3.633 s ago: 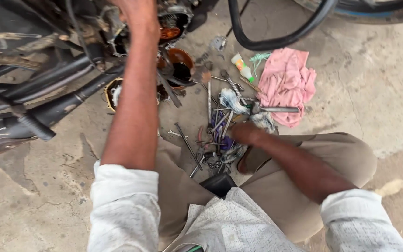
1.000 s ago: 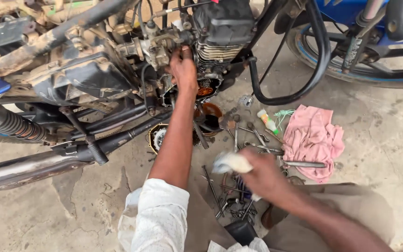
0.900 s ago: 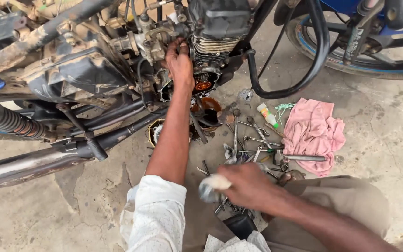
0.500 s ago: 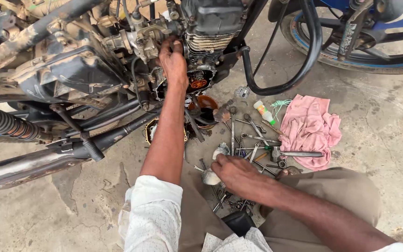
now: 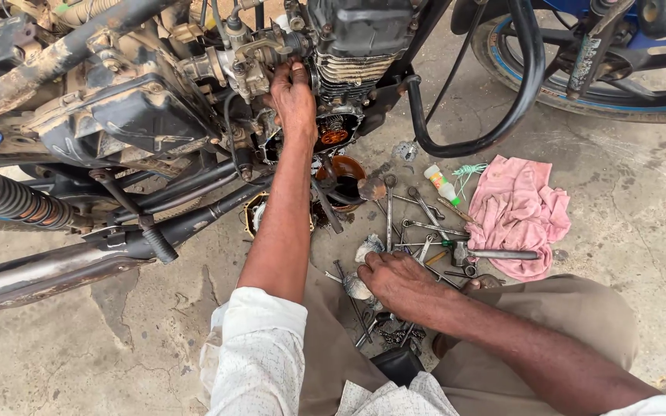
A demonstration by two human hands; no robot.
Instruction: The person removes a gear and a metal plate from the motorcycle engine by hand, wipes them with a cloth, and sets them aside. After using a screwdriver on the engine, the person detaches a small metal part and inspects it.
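The right hand [image 5: 402,281] is resting low over the scattered grey metal wrenches and rods [image 5: 414,231] on the concrete floor [image 5: 634,208], its fingers [image 5: 371,266] curling around a small pale grey piece [image 5: 358,287]. Just beyond, a crumpled pink rag [image 5: 518,212] is lying. Farther off, the left hand [image 5: 294,96] is pressing against the dirty black motorcycle engine [image 5: 348,46]; whether its fingers are gripping anything cannot be told.
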